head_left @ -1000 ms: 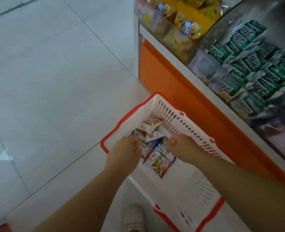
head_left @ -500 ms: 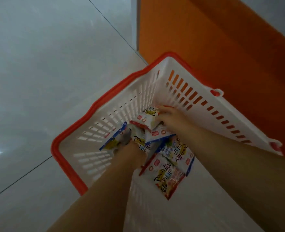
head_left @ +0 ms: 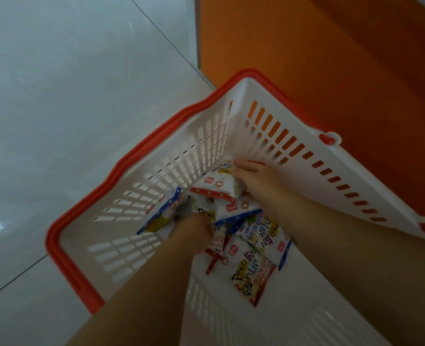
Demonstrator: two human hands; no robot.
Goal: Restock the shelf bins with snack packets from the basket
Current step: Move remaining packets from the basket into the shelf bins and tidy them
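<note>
A white slotted basket (head_left: 136, 201) with a red rim sits on the floor beside the orange shelf base (head_left: 331, 58). Several white snack packets lie piled in its far corner. My right hand (head_left: 253, 181) curls over a red-edged packet (head_left: 216, 186) at the top of the pile. My left hand (head_left: 191, 233) is pushed down among the packets next to a blue-edged packet (head_left: 161, 213); its fingers are hidden. A packet printed with black lettering (head_left: 251, 273) lies loose nearer to me.
Pale grey floor tiles (head_left: 69, 96) spread out to the left of the basket. The orange shelf base rises right behind the basket's far side. The shelf bins are out of view.
The view dropped from the shelf bins to the basket and closed in. Both hands went deeper into the packet pile, the right one reaching the far corner.
</note>
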